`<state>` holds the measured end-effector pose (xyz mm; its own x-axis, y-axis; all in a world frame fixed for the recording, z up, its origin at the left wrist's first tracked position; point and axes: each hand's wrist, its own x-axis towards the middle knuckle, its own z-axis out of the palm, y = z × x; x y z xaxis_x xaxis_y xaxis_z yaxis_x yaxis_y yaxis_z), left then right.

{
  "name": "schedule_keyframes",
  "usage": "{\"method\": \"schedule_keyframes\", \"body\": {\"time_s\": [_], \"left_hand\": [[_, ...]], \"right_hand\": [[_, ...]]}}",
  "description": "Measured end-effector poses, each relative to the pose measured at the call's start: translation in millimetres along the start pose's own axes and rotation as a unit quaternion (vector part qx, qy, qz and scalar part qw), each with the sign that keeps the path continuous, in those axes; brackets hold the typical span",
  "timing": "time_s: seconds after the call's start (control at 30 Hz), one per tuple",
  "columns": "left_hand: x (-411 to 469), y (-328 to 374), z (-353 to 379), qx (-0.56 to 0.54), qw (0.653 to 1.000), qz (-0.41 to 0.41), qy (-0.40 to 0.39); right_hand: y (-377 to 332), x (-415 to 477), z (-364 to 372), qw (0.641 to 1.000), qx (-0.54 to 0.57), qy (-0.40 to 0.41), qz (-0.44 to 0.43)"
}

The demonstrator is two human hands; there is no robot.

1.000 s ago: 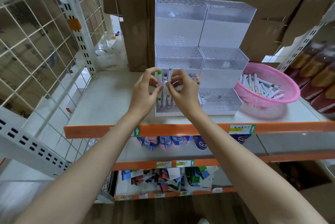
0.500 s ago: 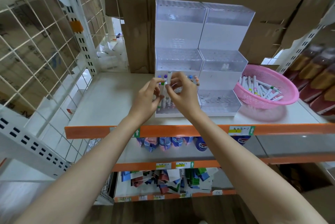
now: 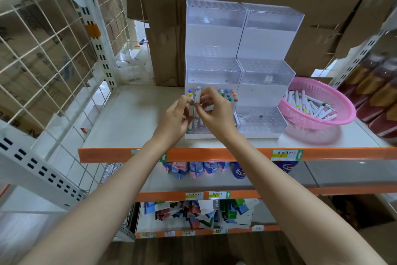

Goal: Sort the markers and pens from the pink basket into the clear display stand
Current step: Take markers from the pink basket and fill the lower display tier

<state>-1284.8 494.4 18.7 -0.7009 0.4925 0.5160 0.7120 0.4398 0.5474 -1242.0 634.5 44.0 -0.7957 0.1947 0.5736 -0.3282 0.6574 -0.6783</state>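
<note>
Fingers point(image 3: 207, 94) of right hand point(image 3: 216, 112) pinch grey-capped marker point(image 3: 198, 95) below its cap, left hand point(image 3: 174, 117) grips green-banded marker point(image 3: 190, 114); likely light, stiff, slick; pink basket point(image 3: 318, 125) at 3 o'clock of clear display stand point(image 3: 214, 39).

— What colour is the round plastic mesh basket point(image 3: 311, 86)?
— Pink, in a fine lattice weave. The loose markers point(image 3: 309, 105) in it are white, banded yellow, pink and green.
— And the stepped acrylic display stand point(image 3: 214, 39)?
— Clear, with white backs and tiers dotted with rows of holes. The standing caps point(image 3: 227, 95) are purple, yellow, blue, green, orange and brown.
— The two at the front?
— Both white: a grey-capped marker point(image 3: 197, 101) and a green-banded marker point(image 3: 191, 114).
— The metal shelf point(image 3: 139, 114)?
— White top, orange front edge point(image 3: 214, 154).
</note>
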Motion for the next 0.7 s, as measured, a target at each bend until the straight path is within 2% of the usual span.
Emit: {"method": "schedule_keyframes", "body": {"time_s": [0.2, 0.4, 0.5, 0.7], "left_hand": [[2, 5, -6, 0.016, 1.000, 0.011, 0.005], [3, 12, -18, 0.171, 0.983, 0.021, 0.063], [6, 14, -22, 0.177, 0.981, 0.030, 0.079], [11, 11, -23, 0.179, 0.983, 0.026, 0.023]], "right_hand": [[2, -2, -1, 1.000, -0.009, -0.017, 0.002], [4, -5, -2, 0.999, -0.015, -0.036, 0.001], [5, -6, -2, 0.999, -0.013, -0.040, 0.005], [14, -9, 1, 0.994, -0.066, -0.085, 0.028]]}}
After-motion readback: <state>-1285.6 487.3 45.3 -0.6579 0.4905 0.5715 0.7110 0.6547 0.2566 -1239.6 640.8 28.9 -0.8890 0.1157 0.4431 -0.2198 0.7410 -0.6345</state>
